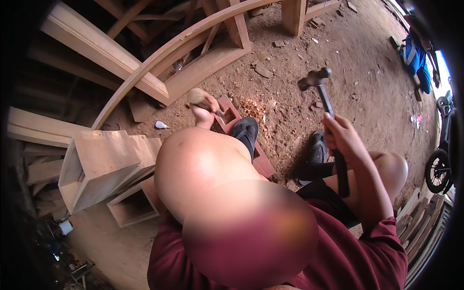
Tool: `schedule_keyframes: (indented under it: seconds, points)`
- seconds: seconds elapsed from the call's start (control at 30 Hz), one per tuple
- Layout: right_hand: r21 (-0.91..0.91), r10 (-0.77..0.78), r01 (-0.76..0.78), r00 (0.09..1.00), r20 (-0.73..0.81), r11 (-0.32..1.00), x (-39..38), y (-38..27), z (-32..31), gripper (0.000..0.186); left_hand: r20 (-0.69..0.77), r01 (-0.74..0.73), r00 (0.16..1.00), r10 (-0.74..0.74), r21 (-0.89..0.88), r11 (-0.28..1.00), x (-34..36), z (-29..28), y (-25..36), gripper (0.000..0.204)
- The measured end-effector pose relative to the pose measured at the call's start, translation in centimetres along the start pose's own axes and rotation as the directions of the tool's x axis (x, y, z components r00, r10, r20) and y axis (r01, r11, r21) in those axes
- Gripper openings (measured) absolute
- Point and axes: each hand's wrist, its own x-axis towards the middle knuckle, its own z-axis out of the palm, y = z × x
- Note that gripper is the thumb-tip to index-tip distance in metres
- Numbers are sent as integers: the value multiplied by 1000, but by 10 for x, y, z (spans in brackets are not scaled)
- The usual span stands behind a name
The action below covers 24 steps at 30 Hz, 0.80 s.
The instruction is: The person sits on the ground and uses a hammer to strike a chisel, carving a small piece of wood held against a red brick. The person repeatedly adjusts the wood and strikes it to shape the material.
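Note:
In my right hand (344, 133) is a ball-peen hammer (327, 99), its dark head raised above the ground and its handle running down past my wrist. Beyond my bent left knee, my left hand (204, 112) is wrapped round a chisel (197, 95) with a pale wooden handle. Its dark blade slants toward a reddish wooden piece (263, 162) on the ground, near a rectangular recess. Whether the tip touches the wood I cannot tell. My left foot in a dark shoe (245, 128) rests on that piece. The hammer head is well apart from the chisel.
Wood shavings (253, 107) lie beside the recess on the dirt floor. A curved wooden frame (183, 36) arcs across the left, above box-like wooden parts (104, 152). A small white bottle (161, 124) lies nearby. At right are a person in blue (413, 55) and a two-wheeler (439, 166).

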Motion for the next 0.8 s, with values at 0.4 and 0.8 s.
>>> schedule_keyframes:
  seconds: [0.4,0.8]
  points:
    - [602,-184,-31,939,291,798,-57,-61,9,10,376,-431,894,242,581,690,-27,221,342,94]
    - [-646,-44,70,997,57,760,102,35,99,32,373,-385,921,110,914,127,-37,258,275,24]
